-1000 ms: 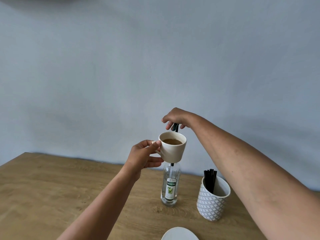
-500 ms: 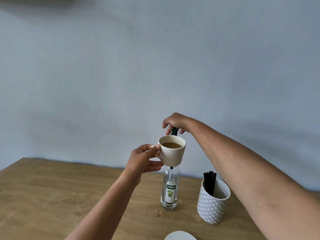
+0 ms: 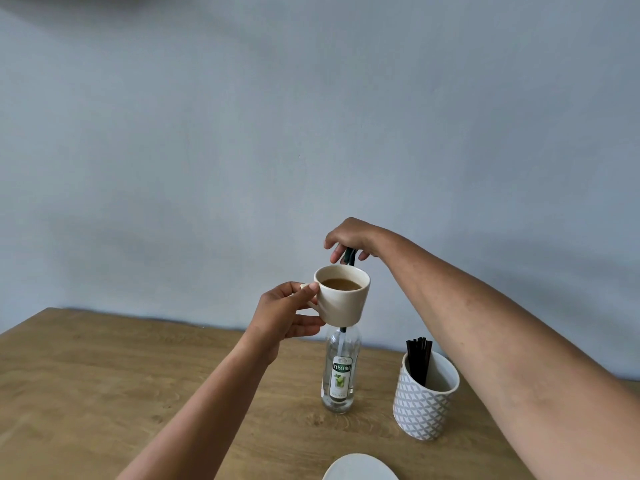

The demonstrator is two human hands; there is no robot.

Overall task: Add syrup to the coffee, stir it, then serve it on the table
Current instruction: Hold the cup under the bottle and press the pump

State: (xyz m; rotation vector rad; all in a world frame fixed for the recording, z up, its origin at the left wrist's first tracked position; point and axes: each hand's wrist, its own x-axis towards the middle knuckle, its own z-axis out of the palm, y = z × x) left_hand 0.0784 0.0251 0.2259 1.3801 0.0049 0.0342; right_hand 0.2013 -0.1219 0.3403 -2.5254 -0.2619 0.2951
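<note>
The left hand (image 3: pixel 287 315) held the cup (image 3: pixel 343 294) by its handle, with the thumb laid over the top of the handle and the other fingers curled beneath it. The cup was raised clear of the table (image 3: pixel 104 393) and sat nearly level, with a slight tilt. It contained brown coffee (image 3: pixel 340 284) to a level a little below the rim.

The right hand (image 3: pixel 349 237) was positioned above and behind the cup, palm down, with its fingers curled over the dark pump head (image 3: pixel 349 256) of the syrup bottle (image 3: pixel 341 372). The fingertips hung on either side of the pump head. Whether the pump was being pressed down could not be determined.

The syrup bottle stood upright on the table, directly below the cup. It was made of clear glass, carried a label on its front, and showed a thin tube running down its inside. The cup hid the bottle neck and the pump spout.

A white patterned holder (image 3: pixel 424 400) stood on the table just to the right of the bottle, apart from it, and contained a bundle of black stir sticks (image 3: pixel 418 358). The edge of a white saucer (image 3: pixel 360 467) was visible at the bottom of the view, near the table's front edge.
</note>
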